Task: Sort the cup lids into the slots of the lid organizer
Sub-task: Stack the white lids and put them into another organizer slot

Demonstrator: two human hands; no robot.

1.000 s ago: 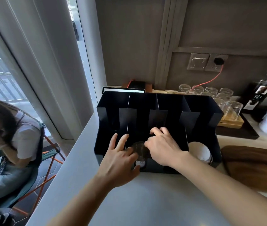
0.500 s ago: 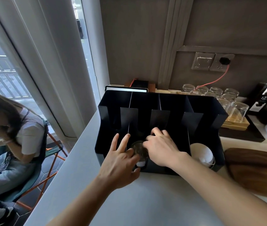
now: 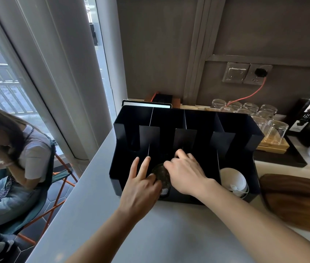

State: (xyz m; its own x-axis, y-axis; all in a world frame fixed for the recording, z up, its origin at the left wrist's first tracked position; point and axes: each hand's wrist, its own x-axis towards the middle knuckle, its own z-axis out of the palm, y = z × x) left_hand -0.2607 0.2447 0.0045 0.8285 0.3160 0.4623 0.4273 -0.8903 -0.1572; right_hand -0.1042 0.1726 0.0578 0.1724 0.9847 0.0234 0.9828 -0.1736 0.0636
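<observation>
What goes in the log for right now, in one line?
step: slotting clear lids | hands: left, right both on stack | organizer: second slot | white lids: rightmost slot

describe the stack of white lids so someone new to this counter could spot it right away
Find the black lid organizer on the pale counter, against the wall. The white lids sit in its rightmost slot, at the front. They are the only white thing inside it; the clear lids between the two hands are see-through.

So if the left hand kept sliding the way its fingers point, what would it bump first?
Probably the thin divider inside the black metal lid organizer; the left hand points right at it, though depth is hard to judge.
</observation>
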